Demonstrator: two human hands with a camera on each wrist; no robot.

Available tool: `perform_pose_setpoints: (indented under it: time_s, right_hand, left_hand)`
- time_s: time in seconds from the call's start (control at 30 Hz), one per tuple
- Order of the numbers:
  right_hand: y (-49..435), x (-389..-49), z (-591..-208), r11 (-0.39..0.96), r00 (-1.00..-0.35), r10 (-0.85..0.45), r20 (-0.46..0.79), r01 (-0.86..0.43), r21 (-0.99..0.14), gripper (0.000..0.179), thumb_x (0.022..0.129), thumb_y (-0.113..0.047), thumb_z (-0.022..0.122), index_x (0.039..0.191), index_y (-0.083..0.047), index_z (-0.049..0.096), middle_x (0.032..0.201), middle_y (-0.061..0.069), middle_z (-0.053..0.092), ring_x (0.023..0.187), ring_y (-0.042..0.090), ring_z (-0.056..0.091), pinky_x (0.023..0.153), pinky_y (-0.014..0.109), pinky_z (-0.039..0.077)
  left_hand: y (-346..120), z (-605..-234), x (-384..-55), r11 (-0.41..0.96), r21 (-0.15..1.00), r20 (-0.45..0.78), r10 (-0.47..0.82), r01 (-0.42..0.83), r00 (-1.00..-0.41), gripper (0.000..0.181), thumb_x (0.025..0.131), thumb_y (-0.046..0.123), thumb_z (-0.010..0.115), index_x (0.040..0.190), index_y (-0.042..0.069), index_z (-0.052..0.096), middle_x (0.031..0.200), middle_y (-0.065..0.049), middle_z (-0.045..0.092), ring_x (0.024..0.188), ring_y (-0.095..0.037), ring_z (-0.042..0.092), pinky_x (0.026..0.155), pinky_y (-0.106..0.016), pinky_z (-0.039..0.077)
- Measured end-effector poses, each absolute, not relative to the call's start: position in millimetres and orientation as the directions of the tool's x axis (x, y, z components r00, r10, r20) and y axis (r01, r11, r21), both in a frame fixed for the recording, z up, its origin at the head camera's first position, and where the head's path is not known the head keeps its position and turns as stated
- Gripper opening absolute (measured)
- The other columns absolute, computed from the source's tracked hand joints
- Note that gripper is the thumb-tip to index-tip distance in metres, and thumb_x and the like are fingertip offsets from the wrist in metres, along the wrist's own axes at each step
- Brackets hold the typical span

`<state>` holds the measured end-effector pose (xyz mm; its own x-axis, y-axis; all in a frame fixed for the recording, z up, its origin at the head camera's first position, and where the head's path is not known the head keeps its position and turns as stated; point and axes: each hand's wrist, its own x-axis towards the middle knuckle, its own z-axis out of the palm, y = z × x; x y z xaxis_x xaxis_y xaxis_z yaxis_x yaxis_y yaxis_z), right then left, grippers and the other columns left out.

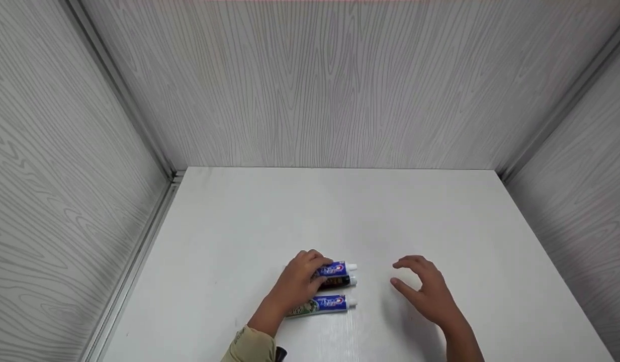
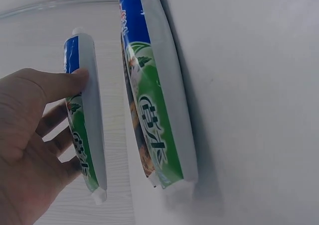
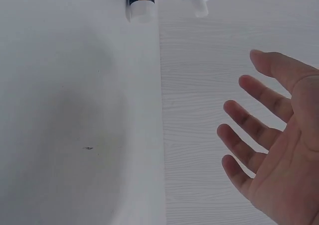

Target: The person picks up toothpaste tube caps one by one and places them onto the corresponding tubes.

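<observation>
My left hand [image 1: 302, 279] holds a blue and green toothpaste tube [image 2: 88, 120] between thumb and fingers, its white cap pointing right in the head view. Just nearer than it is a dark toothpaste tube [image 1: 340, 282], partly hidden by the hand. A second blue and green toothpaste tube [image 1: 325, 304] lies closest to the body, its left part behind the wrist. Off to the right, my right hand [image 1: 428, 291] hovers over the table with fingers spread and slightly bent, touching nothing. In the right wrist view, its palm and fingers [image 3: 256, 128] show without anything in them.
The white tabletop [image 1: 239, 211] lies beneath the hands. Grey wood-grain panels enclose it: a back wall [image 1: 330, 90], a left wall [image 1: 63, 191] and a right wall [image 1: 581, 176]. A small black object [image 1: 281, 354] shows beside the left sleeve.
</observation>
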<state>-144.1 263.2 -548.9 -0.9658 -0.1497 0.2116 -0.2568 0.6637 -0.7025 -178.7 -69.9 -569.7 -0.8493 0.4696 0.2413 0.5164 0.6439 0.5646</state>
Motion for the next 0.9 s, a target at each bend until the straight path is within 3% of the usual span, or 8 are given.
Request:
perform_pose_setpoints:
  time_s: [0.53, 0.9]
  right_hand:
    - [268, -138, -558, 0.720, -0.982, -0.170, 0.082, -0.181, -0.670, 0.034, 0.096, -0.035, 0.080, 0.128, -0.028, 0.072, 0.140, 0.000, 0.065, 0.137, 0.035, 0.054, 0.111, 0.071, 0.033]
    - [265, -139, -558, 0.707, -0.980, -0.174, 0.098, -0.193, -0.680, 0.036, 0.097, -0.031, 0.080, 0.131, -0.021, 0.072, 0.140, 0.003, 0.065, 0.137, 0.035, 0.054, 0.112, 0.070, 0.036]
  left_hand:
    - [-77, -594, -204, 0.659, 0.592, 0.174, 0.458, 0.464, -0.872, 0.032, 0.099, 0.010, 0.073, 0.130, 0.013, 0.073, 0.121, -0.003, 0.071, 0.111, -0.022, 0.062, 0.101, -0.046, 0.054]
    - [-76, -595, -202, 0.673, 0.587, 0.160, 0.449, 0.451, -0.879, 0.032, 0.100, 0.012, 0.070, 0.132, 0.012, 0.073, 0.120, -0.005, 0.070, 0.111, -0.025, 0.064, 0.098, -0.049, 0.053]
